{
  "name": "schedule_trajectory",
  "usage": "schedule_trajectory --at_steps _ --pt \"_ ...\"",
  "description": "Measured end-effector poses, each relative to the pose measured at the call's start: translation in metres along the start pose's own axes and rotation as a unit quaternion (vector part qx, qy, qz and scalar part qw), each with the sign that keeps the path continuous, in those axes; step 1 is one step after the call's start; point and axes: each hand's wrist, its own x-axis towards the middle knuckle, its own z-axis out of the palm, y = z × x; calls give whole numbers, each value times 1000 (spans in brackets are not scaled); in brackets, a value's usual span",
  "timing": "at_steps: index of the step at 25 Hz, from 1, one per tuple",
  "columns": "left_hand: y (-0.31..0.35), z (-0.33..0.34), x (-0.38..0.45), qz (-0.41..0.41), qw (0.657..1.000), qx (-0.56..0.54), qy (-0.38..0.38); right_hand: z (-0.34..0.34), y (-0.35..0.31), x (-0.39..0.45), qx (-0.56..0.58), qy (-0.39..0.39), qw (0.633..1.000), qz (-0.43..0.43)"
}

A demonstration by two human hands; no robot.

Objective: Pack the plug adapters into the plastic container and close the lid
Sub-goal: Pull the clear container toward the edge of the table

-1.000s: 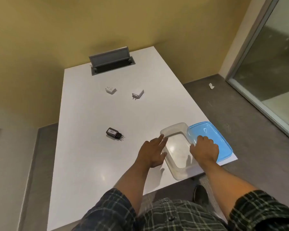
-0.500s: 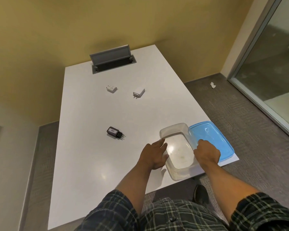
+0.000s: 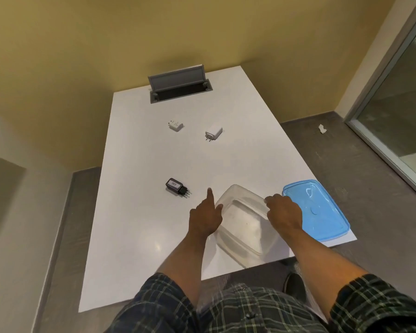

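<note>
Container (image 3: 246,227) sits empty at the near tabletop (image 3: 135,231) edge, blue lid (image 3: 320,207) beside it. Right hand (image 3: 283,215) grips its rim; left hand (image 3: 205,218) points, empty. I would fetch the black adapter (image 3: 177,186) first; two white adapters (image 3: 213,132) lie farther off.

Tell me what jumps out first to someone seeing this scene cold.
First, the two bare hands at the near right: the left hand and right hand flank an empty clear plastic container, with its blue lid lying off beside it at the table's right edge. Next, three adapters sit unpacked on the white table: a black adapter near the left hand, and two white adapters farther back.
</note>
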Motion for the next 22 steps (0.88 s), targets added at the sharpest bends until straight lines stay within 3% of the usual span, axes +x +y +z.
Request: schedule_trajectory --at_steps 2,9,15,22 --pt "-11 0 -2 -37 998 -57 -11 2 -12 3 0 16 999 -39" --pt "-47 -6 -21 -77 993 -81 22 5 -46 12 32 29 991 -127" --pt "-69 -8 -35 -125 985 -111 53 5 -63 12 178 6 979 -96" --pt "-83 -8 -46 -168 972 -153 64 15 -65 14 177 -31 982 -60"
